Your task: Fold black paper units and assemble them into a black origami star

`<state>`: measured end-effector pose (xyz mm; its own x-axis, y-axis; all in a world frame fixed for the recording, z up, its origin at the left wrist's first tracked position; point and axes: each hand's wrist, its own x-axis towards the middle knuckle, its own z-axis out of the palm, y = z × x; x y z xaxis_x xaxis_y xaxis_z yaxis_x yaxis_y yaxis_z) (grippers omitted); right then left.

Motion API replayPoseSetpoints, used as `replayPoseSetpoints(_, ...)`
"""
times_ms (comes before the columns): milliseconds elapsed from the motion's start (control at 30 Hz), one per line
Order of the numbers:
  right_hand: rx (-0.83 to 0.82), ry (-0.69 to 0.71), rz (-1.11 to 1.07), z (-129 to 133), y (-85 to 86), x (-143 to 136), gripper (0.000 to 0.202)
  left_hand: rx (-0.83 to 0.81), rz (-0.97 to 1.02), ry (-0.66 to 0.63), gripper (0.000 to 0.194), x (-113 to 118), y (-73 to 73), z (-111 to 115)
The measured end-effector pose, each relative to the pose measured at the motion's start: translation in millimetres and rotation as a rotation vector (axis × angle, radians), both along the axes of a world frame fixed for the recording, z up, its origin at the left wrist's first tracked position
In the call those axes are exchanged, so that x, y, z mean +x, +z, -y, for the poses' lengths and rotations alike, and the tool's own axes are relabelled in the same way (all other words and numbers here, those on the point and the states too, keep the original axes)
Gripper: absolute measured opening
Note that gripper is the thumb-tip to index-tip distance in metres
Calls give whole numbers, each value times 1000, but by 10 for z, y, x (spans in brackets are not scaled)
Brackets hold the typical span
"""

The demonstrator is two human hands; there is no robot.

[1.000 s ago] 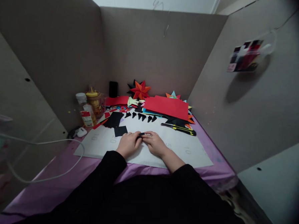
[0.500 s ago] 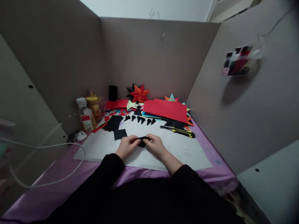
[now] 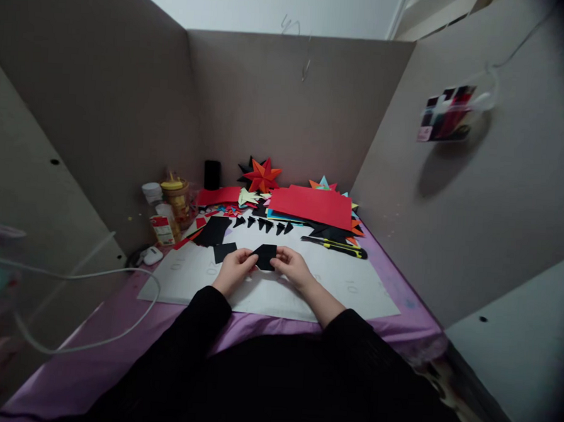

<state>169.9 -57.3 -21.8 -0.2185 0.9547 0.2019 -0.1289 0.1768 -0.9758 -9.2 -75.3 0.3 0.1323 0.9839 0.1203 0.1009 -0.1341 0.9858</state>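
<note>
A small piece of black paper [image 3: 265, 257], partly folded with a slanted upper left corner, is held just above the white sheet [image 3: 277, 299]. My left hand [image 3: 234, 269] pinches its left edge, and my right hand [image 3: 294, 268] grips its right edge between thumb and fingers. Beside my left hand lies a flat black paper square [image 3: 224, 252]. Several small folded black paper pieces [image 3: 265, 225] form a row behind my hands. Farther left rests a larger black paper sheet [image 3: 215, 231].
A yellow-and-black utility knife [image 3: 350, 250] lies right of my hands. Behind are red paper sheets [image 3: 313, 206] and a red-orange paper star [image 3: 263, 175]. A jar with a yellow lid [image 3: 176, 199] stands at left. A white cable [image 3: 114, 339] loops over the purple cloth [image 3: 85, 364].
The black paper has been opened out and turned so that more of its face shows. Both hands have shifted slightly, with the left a little farther left.
</note>
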Motion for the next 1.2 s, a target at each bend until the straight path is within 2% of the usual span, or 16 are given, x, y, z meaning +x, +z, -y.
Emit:
replayPoseSetpoints(133, -6, 56, -20, 30, 17, -47, 28, -3, 0, -70, 26, 20, 12, 16)
replayPoseSetpoints(233, -50, 63, -26, 56, 45, -46, 25, 24, -16, -61, 24, 17, 20, 27)
replayPoseSetpoints(400, -25, 40, -25, 59, 38, -24, 22, 59, -80, -70, 22, 4, 23, 42)
replayPoseSetpoints(567, 36, 75, -28, 51, 32, -5, 21, 44, 56, -44, 22, -16, -19, 11)
replayPoseSetpoints(700, 90, 68, 2, 56, 45, 17, 21, 33, 174, -30, 14, -38, -55, -20)
replayPoseSetpoints(800, 177, 31, 57, 64, 42, 30, 31, 17, 210, -37, 14, -44, -44, -16)
replayPoseSetpoints(967, 435, -56, 214, 98, 30, 30, 45, 3, 223, -39, 27, -33, -21, -10)
replayPoseSetpoints(1200, 660, -96, 338, 126, 10, 30, 48, -82, 150, -8, 30, -19, -64, -46)
